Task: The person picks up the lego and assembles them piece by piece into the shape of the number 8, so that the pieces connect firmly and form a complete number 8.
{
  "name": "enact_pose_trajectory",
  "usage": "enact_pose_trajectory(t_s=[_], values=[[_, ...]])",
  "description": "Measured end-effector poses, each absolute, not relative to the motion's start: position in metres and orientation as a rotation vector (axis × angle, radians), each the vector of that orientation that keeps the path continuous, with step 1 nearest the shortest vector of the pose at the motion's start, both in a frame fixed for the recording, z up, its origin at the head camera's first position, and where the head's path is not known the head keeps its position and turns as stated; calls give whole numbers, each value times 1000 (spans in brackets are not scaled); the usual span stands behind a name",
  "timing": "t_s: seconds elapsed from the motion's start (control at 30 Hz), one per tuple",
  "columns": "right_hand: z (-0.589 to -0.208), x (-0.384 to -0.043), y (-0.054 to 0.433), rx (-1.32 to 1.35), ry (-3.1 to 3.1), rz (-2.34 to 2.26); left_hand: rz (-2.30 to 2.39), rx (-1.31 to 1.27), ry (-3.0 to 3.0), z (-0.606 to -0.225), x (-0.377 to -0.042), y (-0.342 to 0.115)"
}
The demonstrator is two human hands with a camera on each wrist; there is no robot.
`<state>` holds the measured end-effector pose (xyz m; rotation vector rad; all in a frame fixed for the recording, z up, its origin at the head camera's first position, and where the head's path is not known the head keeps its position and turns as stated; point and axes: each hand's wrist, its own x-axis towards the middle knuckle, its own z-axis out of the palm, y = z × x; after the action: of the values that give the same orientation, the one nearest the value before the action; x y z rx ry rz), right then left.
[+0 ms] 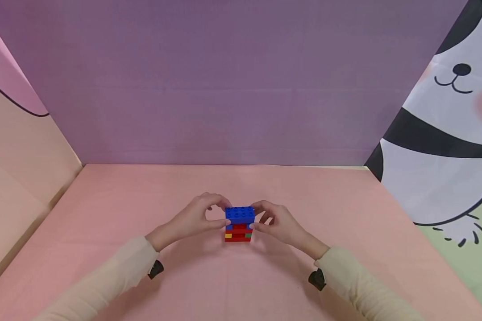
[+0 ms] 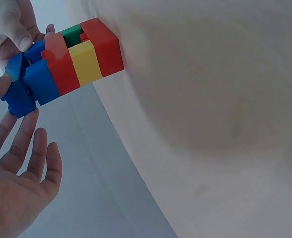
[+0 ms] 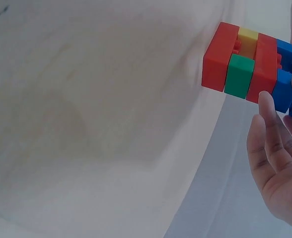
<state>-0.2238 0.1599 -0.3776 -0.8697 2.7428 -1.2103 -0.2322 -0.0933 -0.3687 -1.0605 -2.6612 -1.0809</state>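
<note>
A small tower of toy building bricks stands upright on the pink table. Its red bottom brick carries a yellow brick on the left and a green brick on the right. Above them lie a second red brick and two small blue bricks, with a gap between the pair. A long blue brick caps the tower, looking slightly tilted in the left wrist view. My left hand pinches its left end between thumb and forefinger. At the right end, my right hand does likewise.
The pink tabletop spreads around the tower. Behind it rises a purple panel. A panda-printed panel borders the right side, and a beige panel the left. Black wrist devices sit at both cuffs.
</note>
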Motion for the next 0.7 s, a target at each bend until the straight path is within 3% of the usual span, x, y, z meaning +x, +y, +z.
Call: enact_pose_trajectory(t_s=[0.7], values=[[-376, -224, 162, -972, 2763, -1211, -1049, -1084, -2667, -369, -232, -93]])
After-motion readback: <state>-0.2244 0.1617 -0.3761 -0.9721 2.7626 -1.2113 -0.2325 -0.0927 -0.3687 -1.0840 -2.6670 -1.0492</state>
